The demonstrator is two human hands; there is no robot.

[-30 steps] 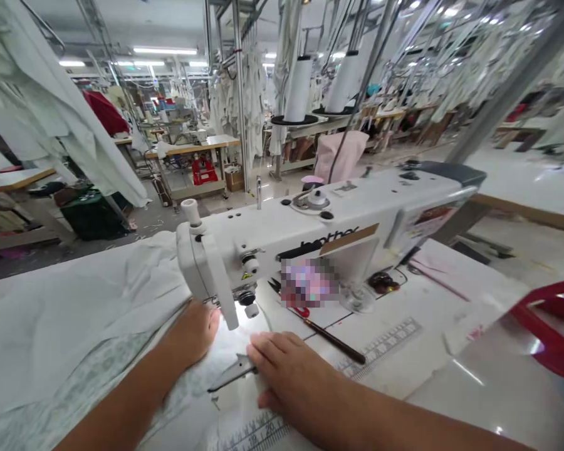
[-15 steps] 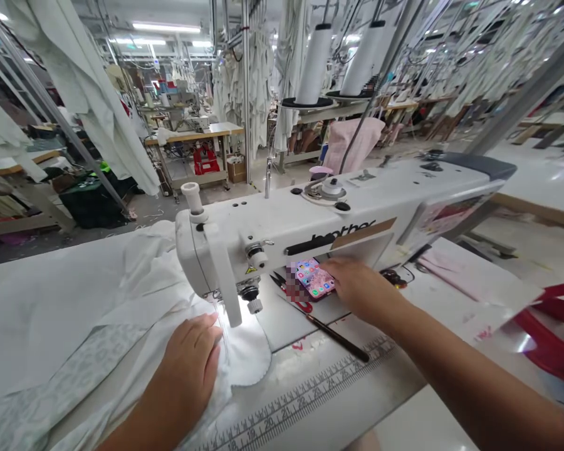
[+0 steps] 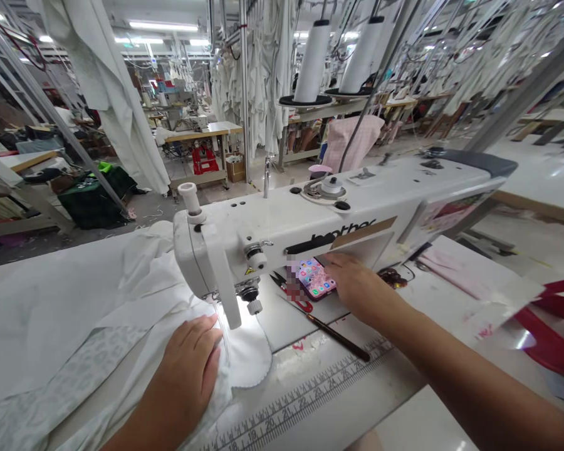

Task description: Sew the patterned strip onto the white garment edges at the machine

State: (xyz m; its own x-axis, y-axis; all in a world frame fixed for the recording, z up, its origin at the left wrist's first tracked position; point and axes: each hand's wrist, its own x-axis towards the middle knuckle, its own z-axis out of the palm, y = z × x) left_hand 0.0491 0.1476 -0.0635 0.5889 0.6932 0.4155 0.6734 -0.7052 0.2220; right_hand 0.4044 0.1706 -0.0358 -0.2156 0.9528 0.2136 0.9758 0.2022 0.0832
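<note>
- Pressing on the white scallop-edged fabric (image 3: 247, 357), the left hand (image 3: 188, 357) lies flat and open, gripping nothing, just near the lit presser foot (image 3: 252, 305); the rest of the cloth heaps away to the left across the white table (image 3: 404, 419)
- Reaching far across the table, the right hand (image 3: 355, 289) is open too, its fingertips (image 3: 328, 266) touching the smartphone (image 3: 316, 279), which lies flat under the arm of the Brother sewing machine (image 3: 282, 228); part of the screen is blurred
- Lying beside the smartphone: small thread snips (image 3: 278, 282) on its left; a slim dark-handled tool (image 3: 338, 337) nearer; a tape ruler (image 3: 305, 398) along the near edge
- Standing far off, two thread cones (image 3: 313, 62); a red stool (image 3: 549, 332) sits right
</note>
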